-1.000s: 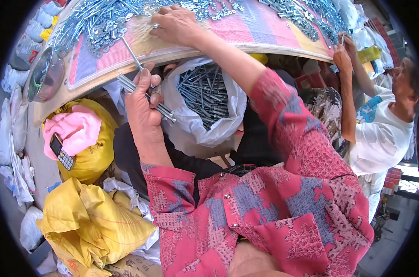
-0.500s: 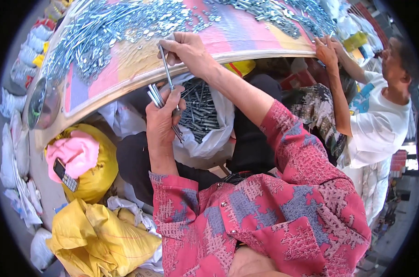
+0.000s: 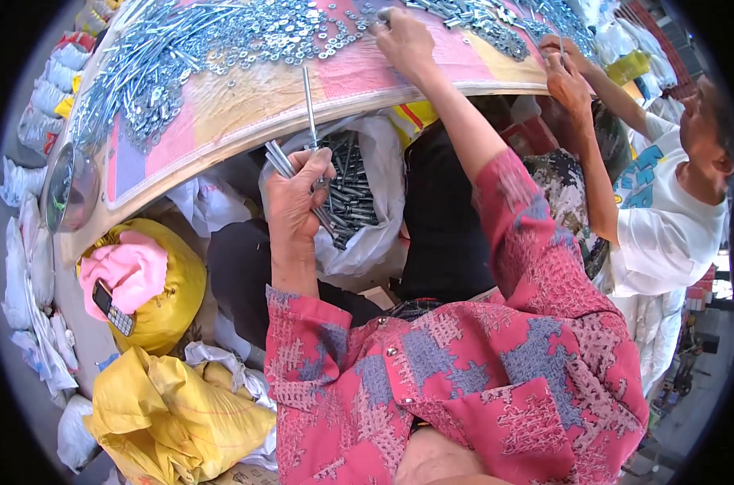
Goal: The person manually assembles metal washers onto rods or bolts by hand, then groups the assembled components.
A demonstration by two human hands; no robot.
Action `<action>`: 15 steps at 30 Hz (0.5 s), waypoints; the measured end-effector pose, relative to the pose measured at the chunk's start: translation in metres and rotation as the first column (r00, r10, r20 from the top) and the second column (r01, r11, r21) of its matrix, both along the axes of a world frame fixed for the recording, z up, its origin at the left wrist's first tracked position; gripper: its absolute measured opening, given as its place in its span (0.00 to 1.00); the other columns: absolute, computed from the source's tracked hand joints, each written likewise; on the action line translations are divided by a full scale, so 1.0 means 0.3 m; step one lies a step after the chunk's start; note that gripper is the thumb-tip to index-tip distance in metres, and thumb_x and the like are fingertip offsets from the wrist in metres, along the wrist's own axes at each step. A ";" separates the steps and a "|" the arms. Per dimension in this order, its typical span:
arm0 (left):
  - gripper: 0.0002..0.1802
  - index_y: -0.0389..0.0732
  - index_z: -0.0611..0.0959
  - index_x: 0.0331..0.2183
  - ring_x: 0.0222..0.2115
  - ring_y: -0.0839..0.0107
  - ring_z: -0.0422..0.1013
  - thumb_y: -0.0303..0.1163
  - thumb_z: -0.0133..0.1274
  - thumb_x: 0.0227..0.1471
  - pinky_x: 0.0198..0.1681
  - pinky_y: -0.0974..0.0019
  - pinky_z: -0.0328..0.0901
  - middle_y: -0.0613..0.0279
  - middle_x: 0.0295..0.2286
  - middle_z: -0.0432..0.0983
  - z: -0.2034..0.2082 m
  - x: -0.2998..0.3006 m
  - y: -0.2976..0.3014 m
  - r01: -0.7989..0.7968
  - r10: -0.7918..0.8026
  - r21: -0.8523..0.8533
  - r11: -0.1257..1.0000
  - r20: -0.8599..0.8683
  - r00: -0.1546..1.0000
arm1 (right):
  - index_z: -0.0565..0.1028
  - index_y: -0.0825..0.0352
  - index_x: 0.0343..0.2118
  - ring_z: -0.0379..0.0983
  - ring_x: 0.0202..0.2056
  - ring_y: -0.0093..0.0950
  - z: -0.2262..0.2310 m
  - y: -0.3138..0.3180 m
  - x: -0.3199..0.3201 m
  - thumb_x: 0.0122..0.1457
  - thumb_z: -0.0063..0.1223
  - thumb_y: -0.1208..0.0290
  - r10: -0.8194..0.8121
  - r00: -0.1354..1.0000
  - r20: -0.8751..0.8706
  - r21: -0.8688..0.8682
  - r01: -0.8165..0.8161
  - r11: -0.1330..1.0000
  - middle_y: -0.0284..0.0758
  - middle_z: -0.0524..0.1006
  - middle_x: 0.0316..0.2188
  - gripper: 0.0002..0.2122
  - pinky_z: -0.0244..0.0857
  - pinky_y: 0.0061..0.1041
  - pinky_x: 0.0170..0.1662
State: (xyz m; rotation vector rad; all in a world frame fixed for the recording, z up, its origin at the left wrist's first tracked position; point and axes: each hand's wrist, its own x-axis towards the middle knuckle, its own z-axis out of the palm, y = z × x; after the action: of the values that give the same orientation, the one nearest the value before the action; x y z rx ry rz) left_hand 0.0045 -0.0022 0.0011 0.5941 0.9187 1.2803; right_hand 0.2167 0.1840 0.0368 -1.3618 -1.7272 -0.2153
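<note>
By the white sack [image 3: 389, 182], the left hand [image 3: 296, 196] clutches slim, shiny silver bolts [image 3: 310, 109] — right hand [image 3: 407, 42], grip unclear.

The right hand [image 3: 405, 40], at the tip of the long bolt [image 3: 309, 105] half a second earlier, had moved off rightward to the far end of the scattered washers [image 3: 298, 36]. The bolt, left-leaning a second earlier, had swung nearly upright.

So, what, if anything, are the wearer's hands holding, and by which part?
Left hand: metal bolts by their middles, one protruding bolt near its lower end. Right hand: cannot be told.
</note>
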 end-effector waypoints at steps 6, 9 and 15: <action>0.07 0.36 0.80 0.28 0.15 0.84 0.64 0.25 0.62 0.45 0.13 0.81 0.50 0.64 0.19 0.75 0.018 0.028 0.018 0.053 -0.054 -0.011 0.999 -0.084 0.995 | 0.78 0.67 0.36 0.76 0.34 0.46 -0.062 0.138 0.037 0.53 0.52 0.54 -0.188 0.928 0.322 -0.120 0.237 0.964 0.46 0.78 0.29 0.19 0.67 0.44 0.39; 0.08 0.36 0.80 0.29 0.15 0.85 0.63 0.26 0.62 0.45 0.14 0.81 0.50 0.64 0.19 0.75 0.023 0.019 0.013 0.020 -0.023 -0.022 1.000 -0.106 0.994 | 0.78 0.68 0.36 0.77 0.30 0.37 -0.012 0.106 0.017 0.54 0.54 0.55 -0.119 0.924 0.364 -0.259 0.223 0.940 0.40 0.78 0.25 0.18 0.68 0.36 0.36; 0.09 0.36 0.80 0.29 0.14 0.86 0.60 0.28 0.63 0.45 0.14 0.81 0.49 0.65 0.19 0.74 0.043 0.024 -0.003 0.007 -0.012 -0.037 0.999 -0.154 0.988 | 0.79 0.71 0.31 0.72 0.27 0.18 0.121 -0.184 -0.107 0.56 0.55 0.58 0.433 0.743 -0.510 -0.378 -0.646 0.663 0.32 0.76 0.23 0.16 0.67 0.21 0.32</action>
State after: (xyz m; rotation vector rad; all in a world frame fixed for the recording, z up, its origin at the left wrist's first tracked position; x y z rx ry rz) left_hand 0.0116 -0.0030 0.0140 0.6748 1.0633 1.2191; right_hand 0.1846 0.1289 0.0733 -1.0607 -1.8322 0.9015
